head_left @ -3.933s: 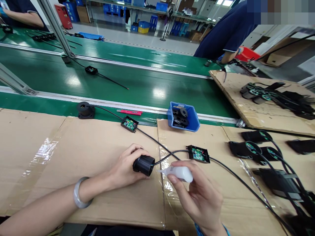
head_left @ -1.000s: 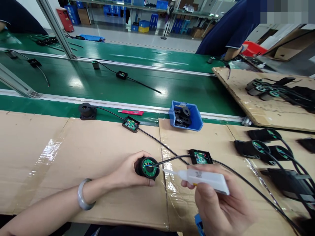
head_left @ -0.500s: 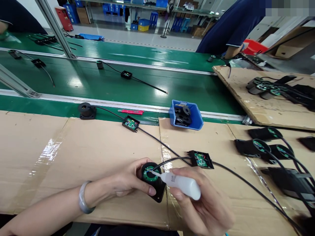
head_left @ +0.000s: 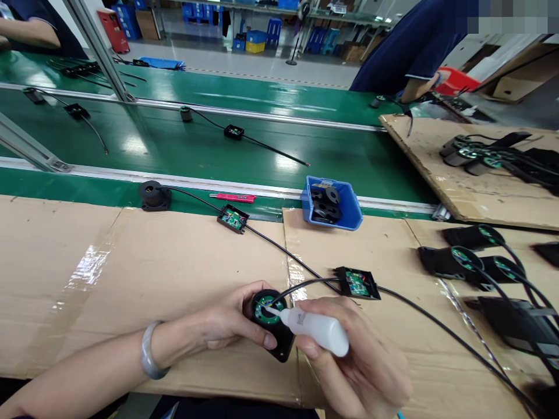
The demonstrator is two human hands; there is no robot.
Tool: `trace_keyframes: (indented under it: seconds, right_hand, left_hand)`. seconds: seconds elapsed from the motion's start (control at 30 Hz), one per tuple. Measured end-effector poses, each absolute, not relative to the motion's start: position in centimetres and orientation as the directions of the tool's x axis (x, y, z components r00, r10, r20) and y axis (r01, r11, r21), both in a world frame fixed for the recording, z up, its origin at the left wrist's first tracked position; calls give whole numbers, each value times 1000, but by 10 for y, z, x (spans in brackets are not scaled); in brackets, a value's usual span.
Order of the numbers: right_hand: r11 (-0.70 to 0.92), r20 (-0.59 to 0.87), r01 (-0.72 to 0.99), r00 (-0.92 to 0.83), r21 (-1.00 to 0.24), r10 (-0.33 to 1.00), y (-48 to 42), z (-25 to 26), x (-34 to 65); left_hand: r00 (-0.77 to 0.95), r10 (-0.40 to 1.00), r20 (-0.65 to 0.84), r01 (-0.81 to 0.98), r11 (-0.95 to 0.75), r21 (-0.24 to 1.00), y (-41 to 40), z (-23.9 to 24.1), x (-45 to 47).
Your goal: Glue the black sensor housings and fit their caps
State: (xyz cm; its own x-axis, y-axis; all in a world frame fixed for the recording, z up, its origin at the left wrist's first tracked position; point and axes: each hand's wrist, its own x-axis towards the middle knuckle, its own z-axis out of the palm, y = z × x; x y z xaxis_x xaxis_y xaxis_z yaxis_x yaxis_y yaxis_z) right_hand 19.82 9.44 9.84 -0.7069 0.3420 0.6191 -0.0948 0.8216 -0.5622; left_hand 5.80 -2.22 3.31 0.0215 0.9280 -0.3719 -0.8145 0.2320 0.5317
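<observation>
My left hand grips a black cylindrical housing with a square flange, tilted so that its round green circuit board faces up. Between the thumb and fingers of my right hand is a white squeeze bottle. Its thin nozzle points at the board, where small wires show; whether the tip touches cannot be made out. A black cable runs from the housing to an uncovered black box holding a green circuit board, then on to the lower right.
Past my hands lie another black housing, its cabled box, a red pen-like tool and a blue bin of black parts. Several cabled housings lie right. Beyond, a green conveyor carries similar units; two co-workers are across it.
The squeeze bottle has shifted slightly left, its nozzle further over the board. Units on the conveyor have moved right. A co-worker's arm at upper left shows more.
</observation>
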Motion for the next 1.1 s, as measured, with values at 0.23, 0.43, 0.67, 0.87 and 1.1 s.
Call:
trace_keyframes:
  seconds: [0.23,0.43,0.67,0.87,1.1]
  right_hand:
    - [804,616,-110,-705,-585,352,91,102,199]
    - [801,604,-104,-715,-589,351,94,100,198]
    - [813,617,-107,-709,-573,342,95,103,196]
    - [822,618,-106,-714,-560,329,98,101,193]
    - [827,625,-126,-718,-548,306,101,101,191]
  left_hand:
    - [32,923,-383,-820,243,518,-21,33,58]
    - [20,925,-380,-811,237,535,-22,34,58]
    - [32,923,-384,-823,242,514,-23,32,57]
    - [40,930,-366,-835,232,499,-22,31,57]
    - [39,924,-381,-836,240,494,-20,33,56]
